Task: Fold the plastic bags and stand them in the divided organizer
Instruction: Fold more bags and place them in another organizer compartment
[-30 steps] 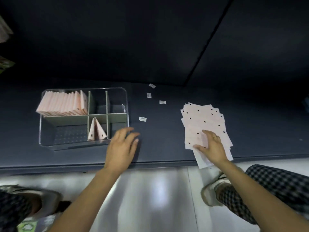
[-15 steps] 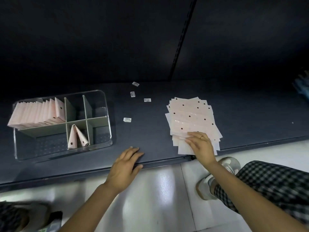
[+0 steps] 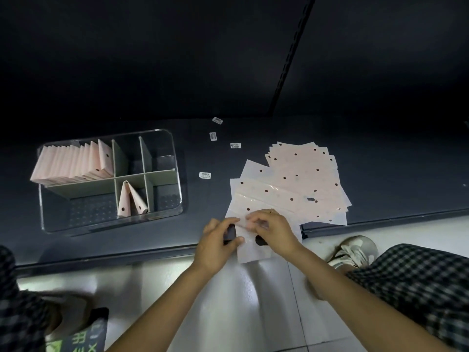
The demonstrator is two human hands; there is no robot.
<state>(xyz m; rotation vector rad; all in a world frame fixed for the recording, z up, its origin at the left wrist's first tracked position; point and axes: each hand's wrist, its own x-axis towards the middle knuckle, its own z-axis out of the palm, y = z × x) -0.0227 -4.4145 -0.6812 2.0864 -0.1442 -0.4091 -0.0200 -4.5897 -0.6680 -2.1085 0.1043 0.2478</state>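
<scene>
**Two hands on one bag at the worktop's front edge**

Both hands meet over a single pale pink plastic bag that lies at the near edge of the dark worktop, its lower part hanging past the edge above the floor. The left hand has its thumb and fingers curled onto the bag's left side, so its grip is closed on the bag. The right hand, with a ring on one finger, pinches the bag's upper edge with curled fingertips; its grip is likewise closed on the bag. How far the bag is folded cannot be told, since the hands cover much of it.

Just behind the hands, a fanned pile of flat bags, pink with dark dots, spreads across the worktop toward the right.

Well to the left sits the clear divided organizer. Its far-left compartment holds a tight row of folded bags standing on edge. In the near-middle compartment two folded bags lean against each other at the top. The other compartments show only the grey dividers.

Four small white labels lie scattered on the worktop between the organizer and the pile.

Checked trousers and a pale shoe show at the lower right, above the glossy floor.
</scene>
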